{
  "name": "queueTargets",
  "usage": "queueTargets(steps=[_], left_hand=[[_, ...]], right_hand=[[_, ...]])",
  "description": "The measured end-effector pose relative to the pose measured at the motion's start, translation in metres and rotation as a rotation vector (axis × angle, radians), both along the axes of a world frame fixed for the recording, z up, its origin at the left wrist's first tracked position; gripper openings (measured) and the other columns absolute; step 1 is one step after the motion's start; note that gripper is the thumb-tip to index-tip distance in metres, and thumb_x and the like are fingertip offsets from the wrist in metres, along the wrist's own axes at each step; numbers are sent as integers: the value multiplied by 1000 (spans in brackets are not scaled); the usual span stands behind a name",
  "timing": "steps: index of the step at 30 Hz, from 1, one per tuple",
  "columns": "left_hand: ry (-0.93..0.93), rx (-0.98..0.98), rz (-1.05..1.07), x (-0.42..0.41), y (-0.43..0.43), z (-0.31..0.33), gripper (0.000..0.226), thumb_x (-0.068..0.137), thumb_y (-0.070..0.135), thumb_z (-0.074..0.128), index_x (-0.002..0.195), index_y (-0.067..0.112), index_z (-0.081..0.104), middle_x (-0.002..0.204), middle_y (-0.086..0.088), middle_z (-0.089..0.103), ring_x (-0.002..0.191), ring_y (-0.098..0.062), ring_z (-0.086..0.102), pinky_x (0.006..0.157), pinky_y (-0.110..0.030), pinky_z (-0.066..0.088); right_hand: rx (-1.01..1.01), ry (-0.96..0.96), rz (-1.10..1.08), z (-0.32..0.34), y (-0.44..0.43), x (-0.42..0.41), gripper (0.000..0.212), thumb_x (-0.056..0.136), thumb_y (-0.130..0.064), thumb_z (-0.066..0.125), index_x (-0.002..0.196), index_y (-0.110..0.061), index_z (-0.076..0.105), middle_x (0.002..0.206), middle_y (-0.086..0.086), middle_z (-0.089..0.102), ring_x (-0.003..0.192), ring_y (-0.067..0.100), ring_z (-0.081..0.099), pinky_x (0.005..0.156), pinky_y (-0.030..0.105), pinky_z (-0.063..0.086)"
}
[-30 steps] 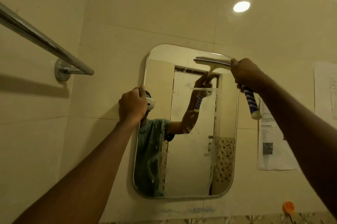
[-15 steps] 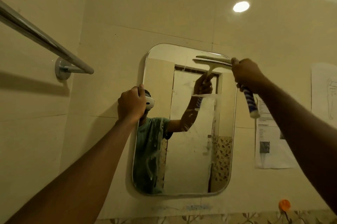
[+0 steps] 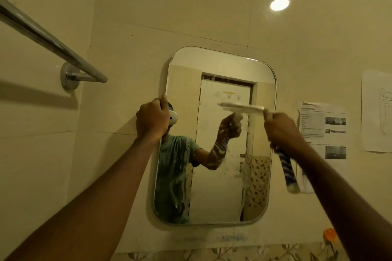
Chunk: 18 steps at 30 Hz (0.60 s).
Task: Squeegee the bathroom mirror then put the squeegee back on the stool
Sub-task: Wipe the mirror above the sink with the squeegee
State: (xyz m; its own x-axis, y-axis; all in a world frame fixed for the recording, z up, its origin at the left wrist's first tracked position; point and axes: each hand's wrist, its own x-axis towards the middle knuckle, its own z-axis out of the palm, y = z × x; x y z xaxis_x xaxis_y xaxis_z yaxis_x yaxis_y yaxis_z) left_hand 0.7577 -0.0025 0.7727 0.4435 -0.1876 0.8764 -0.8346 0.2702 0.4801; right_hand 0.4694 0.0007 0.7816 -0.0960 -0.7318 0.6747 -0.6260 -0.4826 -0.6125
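Gripping the left edge of the mirror [image 3: 214,69], the left hand [image 3: 151,119] has its fingers curled around the rounded frame about a third of the way down, thumb tip at the rim. Right hand [image 3: 283,131] is closed in a fist around the handle of the squeegee [image 3: 244,109], whose blue-and-white striped grip end projects below the fist, past the mirror's right edge, in front of a printed paper sheet [image 3: 324,125] taped to the tiled wall [image 3: 191,6]. Squeegee blade lies roughly level across the right half of the glass, in the upper-middle zone, and is motion-blurred; whether it touches the glass cannot be told. Glass above the blade looks mostly clear; streaks and soapy smears mark the glass below it, down to the bottom edge. Open wall surrounds the mirror on all sides. A chrome towel bar [image 3: 48,42] projects from the left wall, well apart from the left hand. An orange hook [image 3: 329,234] sits low right.
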Motion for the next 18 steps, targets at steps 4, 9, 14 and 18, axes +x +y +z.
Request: queueTargets(steps=[4,9,14,18], left_hand=[[10,0,20,-1,-1,0,51,102,39,33,88,5,68,84,-14,72,69,-20,62,57,-23,40],[5,1,17,0,-4,0,52,103,39,32,90,4,68,87,-16,72,78,-27,68,61,-25,42],[7,-20,20,-1,-5,-1,51,103,38,33,89,5,68,85,-15,72,75,-27,67,59,-25,41],[24,-1,8,-2,-1,-4,51,102,39,34,87,4,68,83,-16,71,75,-29,68,59,-26,43]], right_hand=[[-129,-55,-15,83,-1,1,42,103,-39,34,75,-11,49,67,4,51,53,14,49,51,26,45],[-116,-14,-46,96,-10,1,35,103,-35,33,84,-12,49,72,6,53,58,17,52,54,30,50],[-120,-40,18,-1,-19,7,41,104,-32,30,76,-11,52,60,5,54,41,13,50,39,23,42],[-67,19,15,-48,-15,4,48,105,-31,30,69,-10,55,56,4,52,41,11,46,42,22,38]])
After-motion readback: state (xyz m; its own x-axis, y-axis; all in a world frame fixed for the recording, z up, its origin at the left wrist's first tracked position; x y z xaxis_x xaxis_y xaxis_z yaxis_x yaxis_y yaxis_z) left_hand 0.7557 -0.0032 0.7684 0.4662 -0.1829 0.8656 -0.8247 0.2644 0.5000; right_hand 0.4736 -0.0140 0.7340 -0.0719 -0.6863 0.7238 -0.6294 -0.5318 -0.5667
